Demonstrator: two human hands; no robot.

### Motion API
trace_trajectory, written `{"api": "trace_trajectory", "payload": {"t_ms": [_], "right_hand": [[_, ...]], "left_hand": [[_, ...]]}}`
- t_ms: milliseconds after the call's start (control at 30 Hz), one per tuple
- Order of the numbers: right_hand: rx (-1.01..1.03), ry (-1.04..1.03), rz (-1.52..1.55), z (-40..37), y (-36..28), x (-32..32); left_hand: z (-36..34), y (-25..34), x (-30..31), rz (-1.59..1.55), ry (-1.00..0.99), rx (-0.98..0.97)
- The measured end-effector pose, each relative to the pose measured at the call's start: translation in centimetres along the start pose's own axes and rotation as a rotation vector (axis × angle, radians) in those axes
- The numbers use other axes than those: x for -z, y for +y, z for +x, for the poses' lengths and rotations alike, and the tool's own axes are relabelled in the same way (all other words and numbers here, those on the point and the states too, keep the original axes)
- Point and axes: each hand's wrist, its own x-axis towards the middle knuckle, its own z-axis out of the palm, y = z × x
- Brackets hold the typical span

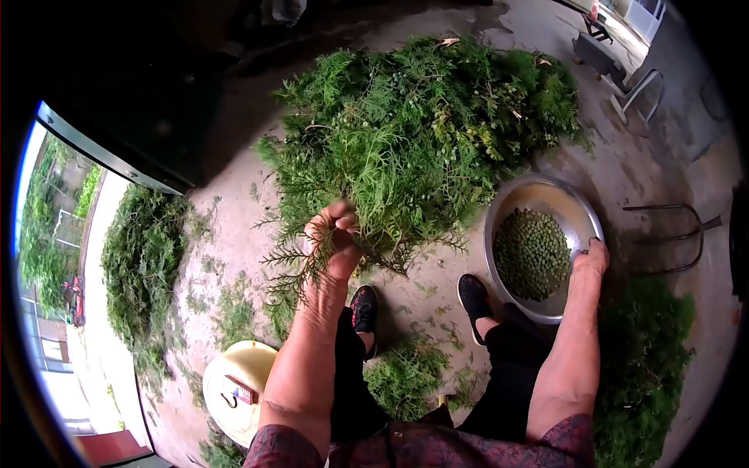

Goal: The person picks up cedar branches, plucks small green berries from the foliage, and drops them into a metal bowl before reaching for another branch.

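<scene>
A leafy green sprig (300, 261) is in my left hand (334, 238), whose fingers are curled round its stem in front of the big pile of cut branches (421, 132). My right hand (593, 257) grips the right rim of a wide metal bowl (579, 204). Inside the bowl, small round green cones (532, 253) lie gathered toward its left side. The bowl is tilted slightly and sits just beyond my right knee.
More branches lie at the left (144, 265), at the lower right (644, 366) and between my feet (409, 374). A yellow round stool (222, 370) with a small packet stands lower left. A metal-framed object (679, 238) lies right of the bowl.
</scene>
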Motion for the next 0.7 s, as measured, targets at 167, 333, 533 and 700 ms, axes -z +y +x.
{"api": "trace_trajectory", "payload": {"t_ms": [167, 333, 533, 700], "right_hand": [[-0.098, -0.297, -0.01, -6.5, -2.1, -1.8], [-0.035, -0.688, -0.198, -13.9, -2.9, -1.4], [0.046, -0.944, -0.594, -22.2, -1.8, 1.8], [0.0, -1.132, -0.844, -26.4, 1.7, 5.2]], "left_hand": [[-1.7, 0.5, -1.1, -0.008, -0.137, -0.111], [-4.5, 4.6, -2.5, 0.086, 0.131, -0.349], [-11.3, 11.8, 3.2, 0.207, 0.202, -0.665], [-20.4, 8.4, 13.9, 0.508, 0.693, -0.263]]}}
